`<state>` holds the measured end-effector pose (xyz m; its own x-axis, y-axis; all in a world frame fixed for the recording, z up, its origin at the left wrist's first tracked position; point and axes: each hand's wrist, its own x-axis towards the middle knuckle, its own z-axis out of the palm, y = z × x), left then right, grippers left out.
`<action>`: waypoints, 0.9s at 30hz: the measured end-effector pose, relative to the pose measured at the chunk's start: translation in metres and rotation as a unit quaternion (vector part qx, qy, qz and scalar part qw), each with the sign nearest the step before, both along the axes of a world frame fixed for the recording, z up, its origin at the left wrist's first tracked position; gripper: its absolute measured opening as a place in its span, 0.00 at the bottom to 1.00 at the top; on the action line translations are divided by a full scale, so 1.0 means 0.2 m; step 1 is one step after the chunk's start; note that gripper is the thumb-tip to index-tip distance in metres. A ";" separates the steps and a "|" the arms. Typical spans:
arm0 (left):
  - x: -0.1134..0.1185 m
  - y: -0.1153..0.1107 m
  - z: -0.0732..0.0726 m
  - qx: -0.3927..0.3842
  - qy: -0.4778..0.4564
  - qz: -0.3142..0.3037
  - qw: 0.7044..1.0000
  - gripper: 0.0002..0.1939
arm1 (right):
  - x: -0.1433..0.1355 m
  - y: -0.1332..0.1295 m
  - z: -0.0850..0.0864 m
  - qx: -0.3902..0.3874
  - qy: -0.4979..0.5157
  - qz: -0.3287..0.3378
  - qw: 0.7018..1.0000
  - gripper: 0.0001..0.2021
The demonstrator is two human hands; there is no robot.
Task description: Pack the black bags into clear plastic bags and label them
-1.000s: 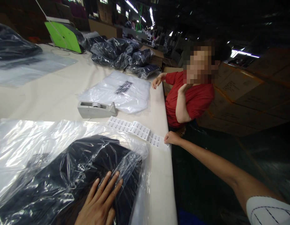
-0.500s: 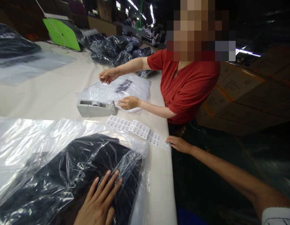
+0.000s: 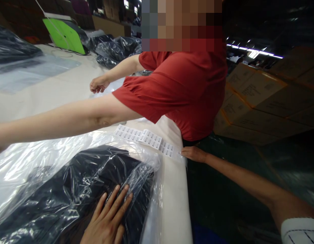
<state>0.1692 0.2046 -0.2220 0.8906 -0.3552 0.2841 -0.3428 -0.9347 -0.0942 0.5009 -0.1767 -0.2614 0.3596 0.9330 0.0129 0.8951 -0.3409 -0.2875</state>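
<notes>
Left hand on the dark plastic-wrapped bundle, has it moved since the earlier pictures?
No. Judged against the table edge, the left hand hasn't shifted either way; it still lies spread on the dark bundle.

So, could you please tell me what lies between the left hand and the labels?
In the head view, part of the bag, first dark, then clear, lies between the left hand and the labels.
</notes>
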 end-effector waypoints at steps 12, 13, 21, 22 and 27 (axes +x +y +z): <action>0.00 0.00 -0.02 -0.014 0.005 0.009 1.000 0.34 | -0.01 0.14 0.04 0.147 0.375 -0.366 0.839 0.14; -0.01 0.00 -0.02 -0.015 0.009 0.011 1.000 0.34 | -0.05 0.17 0.06 0.179 0.387 -0.385 0.819 0.14; -0.05 -0.03 -0.01 -0.048 0.077 0.051 0.995 0.35 | -0.72 0.57 0.36 0.395 0.328 -0.386 0.766 0.06; -0.05 -0.03 -0.01 -0.049 0.088 0.052 0.994 0.35 | -0.80 0.62 0.38 0.412 0.276 -0.385 0.779 0.04; -0.06 -0.03 0.01 -0.058 0.114 0.059 0.990 0.36 | -0.99 0.87 0.37 0.431 -0.046 -0.274 0.859 0.06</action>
